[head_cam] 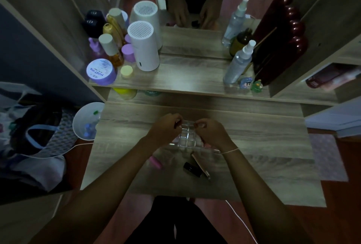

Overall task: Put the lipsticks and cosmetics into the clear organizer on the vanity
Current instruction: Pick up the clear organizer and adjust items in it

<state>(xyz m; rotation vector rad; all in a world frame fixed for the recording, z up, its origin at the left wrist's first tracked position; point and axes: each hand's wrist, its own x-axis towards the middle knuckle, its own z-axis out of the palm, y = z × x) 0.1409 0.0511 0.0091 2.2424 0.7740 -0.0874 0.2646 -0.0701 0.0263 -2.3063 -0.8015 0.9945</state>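
Note:
A clear organizer (188, 136) with a grid of small cells stands in the middle of the wooden vanity top (263, 136). My left hand (166, 127) grips its left far edge and my right hand (212, 131) grips its right far edge. Just in front of the organizer lie a black lipstick (192, 169), a slim gold-toned cosmetic tube (200, 164) and a pink lipstick (155, 162) to the left. Something pink shows under my right hand, partly hidden.
The shelf behind holds a white cylindrical device (143, 46), a purple jar (100, 71), several bottles, a spray bottle (238, 64) and a dark red mirror frame (281, 38). A white bowl (88, 120) sits off the left edge. A white cable (242, 222) runs by my lap.

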